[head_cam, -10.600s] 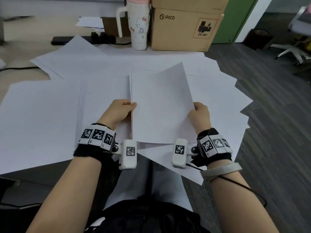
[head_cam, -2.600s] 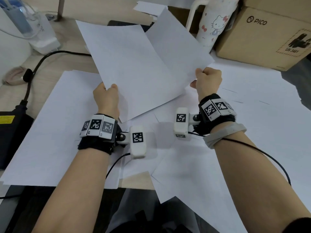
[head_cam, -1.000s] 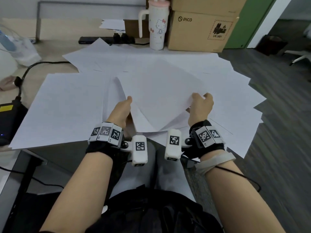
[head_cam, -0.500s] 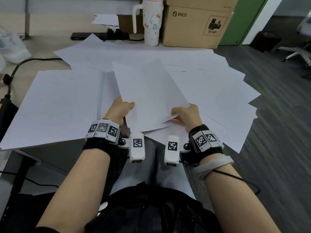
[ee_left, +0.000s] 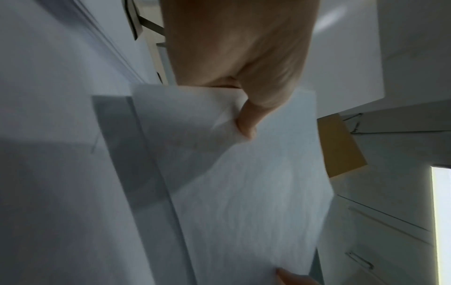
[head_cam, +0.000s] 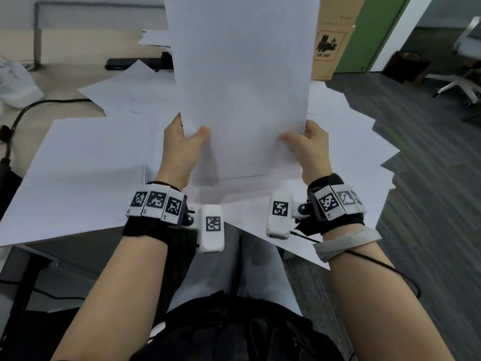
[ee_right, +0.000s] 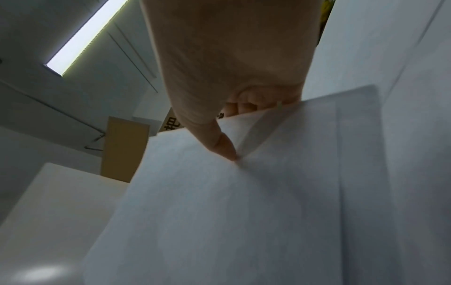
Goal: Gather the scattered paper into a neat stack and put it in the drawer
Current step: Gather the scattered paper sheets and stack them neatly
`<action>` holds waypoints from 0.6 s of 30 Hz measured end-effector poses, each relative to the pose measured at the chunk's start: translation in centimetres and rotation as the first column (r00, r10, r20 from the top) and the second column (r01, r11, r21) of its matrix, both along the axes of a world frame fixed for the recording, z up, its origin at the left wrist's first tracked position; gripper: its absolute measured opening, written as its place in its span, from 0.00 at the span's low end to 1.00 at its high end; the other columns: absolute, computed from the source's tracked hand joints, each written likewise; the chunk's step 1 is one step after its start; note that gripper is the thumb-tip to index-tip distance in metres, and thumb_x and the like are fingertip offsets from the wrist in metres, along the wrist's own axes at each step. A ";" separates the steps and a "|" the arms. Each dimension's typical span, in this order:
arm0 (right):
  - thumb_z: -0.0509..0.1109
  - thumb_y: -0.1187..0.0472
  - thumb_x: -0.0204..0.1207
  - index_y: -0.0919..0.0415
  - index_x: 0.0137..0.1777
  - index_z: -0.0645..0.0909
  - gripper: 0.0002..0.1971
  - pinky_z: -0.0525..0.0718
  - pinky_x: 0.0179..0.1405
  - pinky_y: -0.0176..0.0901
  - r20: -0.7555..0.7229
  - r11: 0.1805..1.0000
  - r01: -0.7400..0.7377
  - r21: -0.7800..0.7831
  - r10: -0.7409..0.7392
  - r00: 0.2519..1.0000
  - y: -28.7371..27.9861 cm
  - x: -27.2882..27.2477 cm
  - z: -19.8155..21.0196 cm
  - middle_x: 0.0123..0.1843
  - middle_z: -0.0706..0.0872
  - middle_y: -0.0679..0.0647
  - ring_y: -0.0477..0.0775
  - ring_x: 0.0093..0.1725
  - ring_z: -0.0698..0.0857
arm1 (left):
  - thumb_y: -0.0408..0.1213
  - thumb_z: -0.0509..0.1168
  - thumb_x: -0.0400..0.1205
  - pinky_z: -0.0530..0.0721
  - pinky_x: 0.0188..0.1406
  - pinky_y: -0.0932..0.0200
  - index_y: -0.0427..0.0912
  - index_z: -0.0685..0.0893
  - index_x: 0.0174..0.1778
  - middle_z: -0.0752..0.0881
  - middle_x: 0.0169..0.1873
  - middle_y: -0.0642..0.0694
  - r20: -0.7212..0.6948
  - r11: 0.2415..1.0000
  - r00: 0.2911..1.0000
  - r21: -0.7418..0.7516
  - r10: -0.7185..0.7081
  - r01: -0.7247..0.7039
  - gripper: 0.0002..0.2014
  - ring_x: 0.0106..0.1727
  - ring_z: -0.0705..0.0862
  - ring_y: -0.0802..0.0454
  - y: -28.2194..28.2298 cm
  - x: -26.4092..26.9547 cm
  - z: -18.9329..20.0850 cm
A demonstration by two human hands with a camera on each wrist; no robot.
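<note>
I hold a small stack of white paper (head_cam: 242,74) upright in front of me, its bottom edge near the desk. My left hand (head_cam: 186,139) pinches its left edge, thumb on the near face. My right hand (head_cam: 303,138) pinches the right edge the same way. The left wrist view shows the left hand's thumb (ee_left: 249,123) pressed on the held sheets (ee_left: 244,183); the right wrist view shows the right hand's thumb (ee_right: 222,144) on the sheets (ee_right: 219,212). Several loose sheets (head_cam: 78,173) lie scattered over the desk. No drawer is in view.
A cardboard box (head_cam: 330,37) stands at the back right, partly hidden by the held paper. A black power strip (head_cam: 135,63) lies at the back, a cable (head_cam: 31,106) and plastic bag (head_cam: 15,84) at the left. Grey floor (head_cam: 429,178) and an office chair (head_cam: 458,82) are to the right.
The held sheets, lying tilted and low half a second ago, are now raised upright and squared. My right hand has shifted from the bottom corner to the right edge.
</note>
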State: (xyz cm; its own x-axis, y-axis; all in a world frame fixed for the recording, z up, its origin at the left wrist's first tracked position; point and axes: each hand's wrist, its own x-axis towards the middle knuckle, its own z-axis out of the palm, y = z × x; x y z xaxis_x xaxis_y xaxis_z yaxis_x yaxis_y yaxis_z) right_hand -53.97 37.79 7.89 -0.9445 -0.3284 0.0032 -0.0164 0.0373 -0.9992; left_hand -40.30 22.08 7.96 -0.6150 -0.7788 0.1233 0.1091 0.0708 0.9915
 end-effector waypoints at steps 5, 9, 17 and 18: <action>0.64 0.69 0.58 0.71 0.44 0.76 0.12 0.71 0.38 0.43 -0.025 0.984 -0.032 -0.174 0.028 0.999 0.6 0.5 0.5 0.39 0.74 0.59 0.53 0.39 0.72 | 0.24 0.69 0.78 0.85 0.47 0.66 0.44 0.80 0.55 0.87 0.47 0.54 -0.039 0.997 0.999 -0.062 -0.037 0.035 0.14 0.44 0.88 0.65 -0.3 -0.3 0.7; 0.65 0.69 0.59 0.74 0.48 0.79 0.16 0.76 0.38 0.42 0.001 0.982 -0.053 -0.182 0.054 0.999 1.2 1.3 -0.8 0.40 0.77 0.61 0.54 0.40 0.76 | 0.23 0.73 0.73 0.85 0.47 0.63 0.47 0.80 0.52 0.88 0.48 0.51 -0.020 0.997 0.998 -0.065 -0.053 0.051 0.18 0.47 0.89 0.58 -0.4 0.1 0.2; 0.68 0.68 0.60 0.67 0.46 0.81 0.13 0.81 0.39 0.40 -0.035 0.969 -0.063 -0.237 0.056 0.998 1.3 1.9 -1.4 0.40 0.84 0.57 0.53 0.39 0.82 | 0.25 0.76 0.72 0.86 0.49 0.61 0.37 0.82 0.57 0.89 0.48 0.49 -0.075 0.998 0.995 0.003 -0.062 0.063 0.19 0.47 0.89 0.57 0.8 -0.2 0.5; 0.69 0.68 0.60 0.65 0.45 0.82 0.11 0.81 0.40 0.40 -0.034 0.970 -0.067 -0.235 0.060 0.998 1.4 1.8 -1.5 0.39 0.84 0.55 0.53 0.40 0.82 | 0.27 0.76 0.72 0.86 0.48 0.62 0.38 0.82 0.57 0.89 0.47 0.50 -0.077 0.998 0.995 0.004 -0.065 0.066 0.18 0.47 0.89 0.57 0.7 -0.1 0.5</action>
State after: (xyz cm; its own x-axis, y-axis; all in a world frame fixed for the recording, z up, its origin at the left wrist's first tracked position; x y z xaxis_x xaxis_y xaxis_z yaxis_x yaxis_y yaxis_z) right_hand -52.15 39.21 6.42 -0.9203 -0.3747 0.1126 -0.0379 -0.2011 -0.9788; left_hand -40.41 22.81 8.43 -0.6536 -0.7381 0.1675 0.1894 0.0548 0.9804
